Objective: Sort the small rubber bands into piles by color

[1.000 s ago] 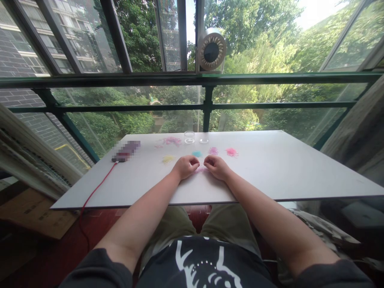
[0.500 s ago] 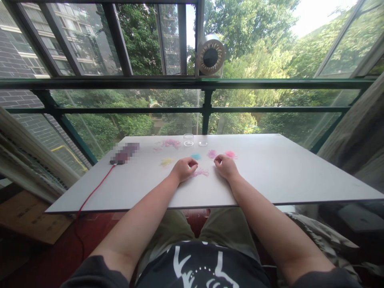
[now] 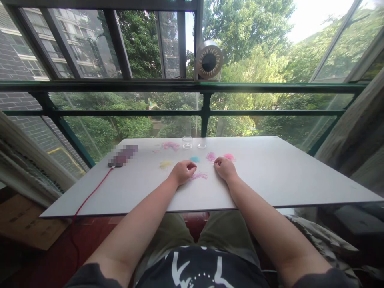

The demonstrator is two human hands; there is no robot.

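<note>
Small heaps of thin coloured strands, maybe little elastic bands, lie on the white table (image 3: 264, 176). My left hand (image 3: 182, 172) rests on the tabletop with its fingers curled and the thumb near the fingertips. Right beside it is a loose purple-pink heap (image 3: 200, 175), and a blue heap (image 3: 195, 159) sits just beyond. Across from it, my right hand (image 3: 225, 168) is also curled in a pinch, close to a purple heap (image 3: 211, 156) and a pink heap (image 3: 229, 157). Anything between the fingertips of either hand is too small to make out.
Farther left are a yellow heap (image 3: 165, 164) and a scattered pink-purple heap (image 3: 170, 145). Two clear round containers (image 3: 187, 145) stand near the back edge. A blurred-out device (image 3: 123, 155) with a red cable (image 3: 95, 191) lies at the left. Behind is a green railing (image 3: 135, 113).
The view has tilted slightly, so the scene sits a little lower in the picture. Both hands keep nearly the same pose and place on the table.
</note>
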